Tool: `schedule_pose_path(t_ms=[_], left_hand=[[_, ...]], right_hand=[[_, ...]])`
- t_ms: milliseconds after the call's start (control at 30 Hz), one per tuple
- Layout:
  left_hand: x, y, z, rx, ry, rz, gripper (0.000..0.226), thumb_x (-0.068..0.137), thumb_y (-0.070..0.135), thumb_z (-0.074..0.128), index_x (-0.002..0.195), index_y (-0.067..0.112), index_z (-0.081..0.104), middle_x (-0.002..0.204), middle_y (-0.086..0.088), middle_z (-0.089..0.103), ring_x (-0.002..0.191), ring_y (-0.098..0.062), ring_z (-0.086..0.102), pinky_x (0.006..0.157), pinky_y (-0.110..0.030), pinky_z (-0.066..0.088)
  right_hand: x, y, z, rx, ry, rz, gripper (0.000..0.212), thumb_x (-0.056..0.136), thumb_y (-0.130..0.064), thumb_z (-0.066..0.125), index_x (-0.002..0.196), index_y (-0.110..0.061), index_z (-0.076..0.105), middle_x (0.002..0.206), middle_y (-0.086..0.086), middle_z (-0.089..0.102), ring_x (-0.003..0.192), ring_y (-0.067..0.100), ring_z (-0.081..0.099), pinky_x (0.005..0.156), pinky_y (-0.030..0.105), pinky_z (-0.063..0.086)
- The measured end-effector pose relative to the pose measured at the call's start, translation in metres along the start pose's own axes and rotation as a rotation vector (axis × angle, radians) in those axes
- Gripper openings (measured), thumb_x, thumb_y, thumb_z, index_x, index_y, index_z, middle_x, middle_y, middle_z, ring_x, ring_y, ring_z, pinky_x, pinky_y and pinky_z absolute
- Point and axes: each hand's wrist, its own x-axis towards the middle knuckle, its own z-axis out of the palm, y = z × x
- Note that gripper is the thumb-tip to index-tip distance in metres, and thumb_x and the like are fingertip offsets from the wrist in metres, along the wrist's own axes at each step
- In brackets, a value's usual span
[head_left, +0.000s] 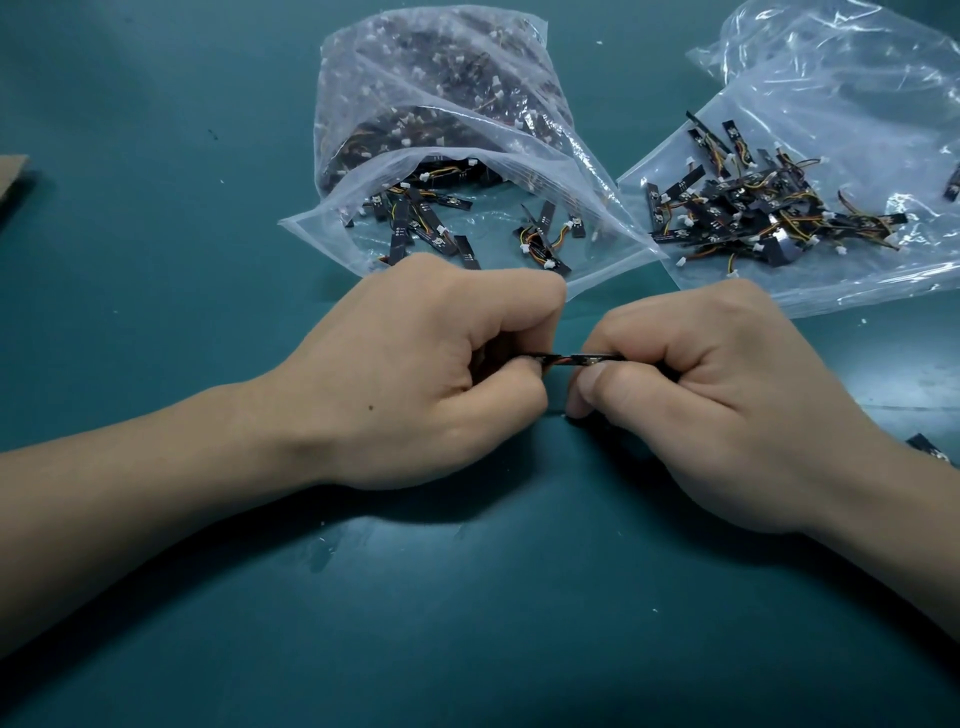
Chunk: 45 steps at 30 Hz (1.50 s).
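A thin black circuit strip with coloured wires (574, 358) spans the small gap between my two hands at the middle of the teal table (467, 597). My left hand (415, 374) pinches its left end with curled fingers. My right hand (717, 400) pinches the right end between thumb and forefinger. Most of the strip is hidden inside both fists.
An open clear plastic bag (441, 171) full of black strips with wires lies just behind my hands. A second clear bag (831, 130) at the right carries a loose pile of the same strips (753, 208). A cardboard edge (13, 176) shows at far left, and a dark part (930, 448) by my right wrist.
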Motion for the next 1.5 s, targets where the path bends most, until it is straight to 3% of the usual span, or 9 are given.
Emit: schedule_pose_path(t_ms=[167, 367, 567, 700, 800, 933, 1167, 1300, 1500], left_hand=[[-0.0015, -0.0001, 0.0, 0.002, -0.007, 0.008, 0.036, 0.083, 0.025, 0.057, 0.068, 0.044, 0.03, 0.053, 0.015, 0.033, 0.053, -0.005, 0.036, 0.06, -0.028, 0.033], [-0.0021, 0.0002, -0.0022, 0.011, -0.065, 0.04, 0.022, 0.082, 0.039, 0.046, 0.068, 0.045, 0.03, 0.053, 0.014, 0.032, 0.052, -0.005, 0.036, 0.059, -0.028, 0.033], [-0.0024, 0.0003, 0.0014, 0.005, -0.042, -0.007, 0.035, 0.082, 0.026, 0.057, 0.067, 0.043, 0.031, 0.053, 0.013, 0.033, 0.053, -0.006, 0.036, 0.063, -0.028, 0.032], [-0.0009, -0.0005, -0.0026, -0.06, -0.044, 0.013, 0.023, 0.078, 0.013, 0.059, 0.067, 0.023, 0.042, 0.055, 0.003, 0.036, 0.055, -0.017, 0.039, 0.053, -0.03, 0.032], [-0.0003, -0.0001, -0.003, -0.057, -0.042, 0.021, 0.018, 0.076, 0.016, 0.058, 0.066, 0.018, 0.042, 0.055, 0.002, 0.036, 0.055, -0.018, 0.038, 0.051, -0.03, 0.032], [0.0003, -0.0003, -0.0031, -0.069, -0.049, -0.009, 0.016, 0.072, 0.028, 0.05, 0.063, 0.019, 0.04, 0.053, 0.003, 0.036, 0.053, -0.016, 0.037, 0.05, -0.027, 0.03], [0.0006, 0.0009, -0.003, -0.103, -0.004, -0.029, 0.017, 0.075, 0.027, 0.05, 0.064, 0.016, 0.043, 0.053, 0.001, 0.037, 0.053, -0.013, 0.035, 0.05, -0.022, 0.029], [0.0003, -0.0003, -0.0031, -0.106, -0.016, -0.037, 0.017, 0.076, 0.013, 0.057, 0.066, 0.017, 0.044, 0.053, 0.002, 0.041, 0.053, -0.016, 0.04, 0.051, -0.025, 0.033], [-0.0008, -0.0004, -0.0067, -0.195, -0.029, -0.014, 0.021, 0.081, 0.005, 0.06, 0.07, 0.017, 0.047, 0.055, 0.003, 0.041, 0.053, -0.013, 0.038, 0.052, -0.019, 0.031]], right_hand=[[-0.001, -0.0012, -0.0003, -0.04, -0.001, -0.018, 0.027, 0.085, -0.024, 0.057, 0.066, -0.008, 0.066, 0.055, 0.007, 0.053, 0.054, 0.022, 0.052, 0.051, 0.042, 0.041], [-0.0014, -0.0014, -0.0008, -0.043, -0.013, -0.032, 0.026, 0.083, -0.024, 0.056, 0.065, -0.008, 0.066, 0.057, 0.006, 0.055, 0.058, 0.024, 0.055, 0.054, 0.042, 0.043], [-0.002, -0.0017, 0.0003, -0.066, 0.001, -0.02, 0.028, 0.084, -0.027, 0.055, 0.066, -0.009, 0.065, 0.058, 0.006, 0.055, 0.058, 0.024, 0.055, 0.054, 0.042, 0.044], [-0.0021, -0.0009, 0.0019, -0.079, 0.004, -0.018, 0.03, 0.086, -0.029, 0.054, 0.067, -0.007, 0.063, 0.058, 0.005, 0.054, 0.059, 0.025, 0.055, 0.054, 0.043, 0.044], [-0.0016, -0.0004, 0.0012, -0.079, -0.01, -0.03, 0.029, 0.087, -0.029, 0.055, 0.068, -0.008, 0.063, 0.059, 0.005, 0.054, 0.06, 0.025, 0.055, 0.055, 0.043, 0.044], [-0.0007, 0.0009, 0.0003, -0.062, -0.03, -0.077, 0.03, 0.09, -0.028, 0.056, 0.067, -0.009, 0.063, 0.059, 0.002, 0.054, 0.062, 0.025, 0.054, 0.056, 0.044, 0.043], [-0.0014, 0.0023, 0.0007, -0.059, -0.007, -0.08, 0.036, 0.095, -0.034, 0.054, 0.067, -0.011, 0.058, 0.057, -0.001, 0.047, 0.058, 0.019, 0.05, 0.053, 0.044, 0.04], [-0.0013, 0.0022, 0.0, -0.044, -0.02, -0.093, 0.04, 0.095, -0.039, 0.049, 0.07, -0.011, 0.066, 0.058, 0.001, 0.052, 0.059, 0.019, 0.053, 0.055, 0.042, 0.042], [-0.0029, 0.0029, -0.0013, 0.031, -0.014, -0.078, 0.042, 0.095, -0.04, 0.048, 0.07, -0.012, 0.067, 0.058, 0.005, 0.056, 0.057, 0.021, 0.056, 0.056, 0.042, 0.042]])
